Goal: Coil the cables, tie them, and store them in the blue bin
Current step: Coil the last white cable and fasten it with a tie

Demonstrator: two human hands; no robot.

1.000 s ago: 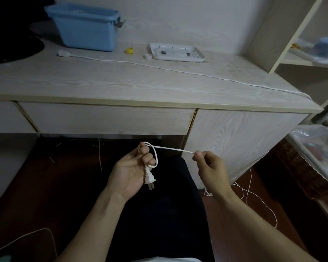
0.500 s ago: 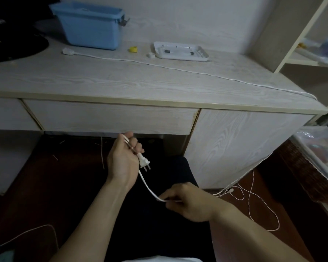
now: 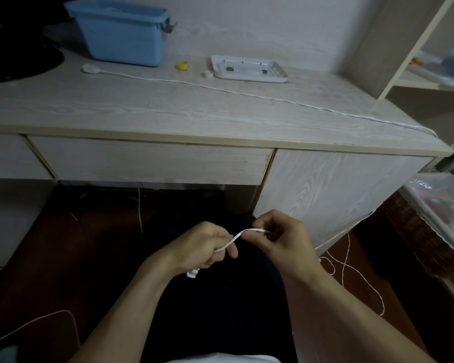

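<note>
Step in hand, judged: laying the first turns of the coil at the plug end. To do it well, each turn should match the last in size, the left hand [image 3: 203, 247] keeping the gathered turns pinned while the right hand [image 3: 281, 238] fed slack without twisting it.

Left fingers were curled tight round the cable [image 3: 236, 238], with the plug [image 3: 193, 273] poking out below the palm. Right thumb and fingers were pinched together on the cable just beside the left hand; a short span ran between the two.

Most of the cable lay uncoiled: loose loops on the floor [image 3: 351, 271] at right, a long run across the desk [image 3: 168, 111] ending near the bin [image 3: 123, 35] at back left.
</note>
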